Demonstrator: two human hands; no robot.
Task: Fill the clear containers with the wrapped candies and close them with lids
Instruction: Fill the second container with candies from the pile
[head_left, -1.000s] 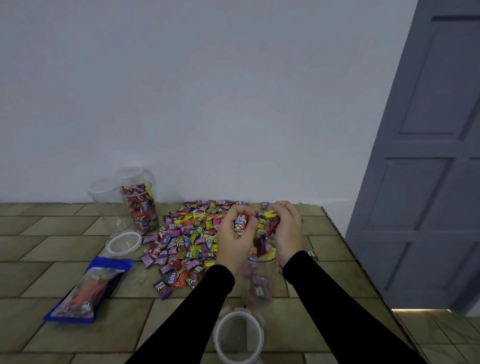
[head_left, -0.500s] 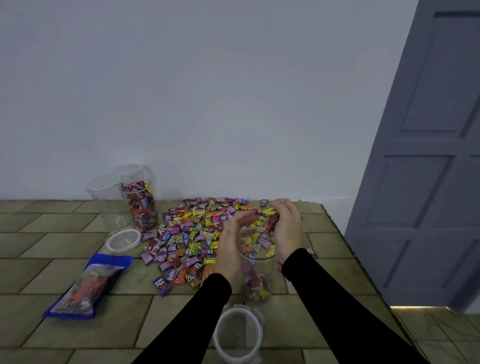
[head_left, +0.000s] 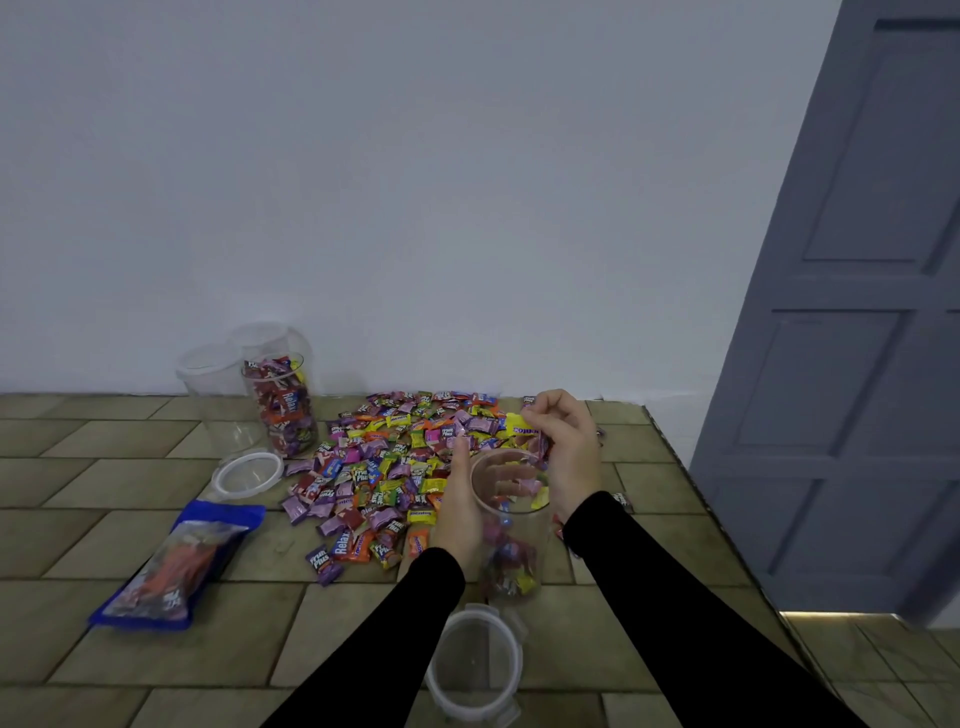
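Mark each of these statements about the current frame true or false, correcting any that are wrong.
1. The right hand pinches a yellow wrapped candy above the open clear plastic container. True.
2. That container is already full to its rim. False: only a few candies lie in its lower part.
3. The left hand rests against the container's side. True.
4. The blue-edged plastic bag lies right of the candy pile. False: it lies to the left of the pile of wrapped candies.
5. A clear round lid lies on the tiled surface nearer the camera than the container. True.
6. The candy-filled clear jar by the wall wears a lid. False: its top looks open.
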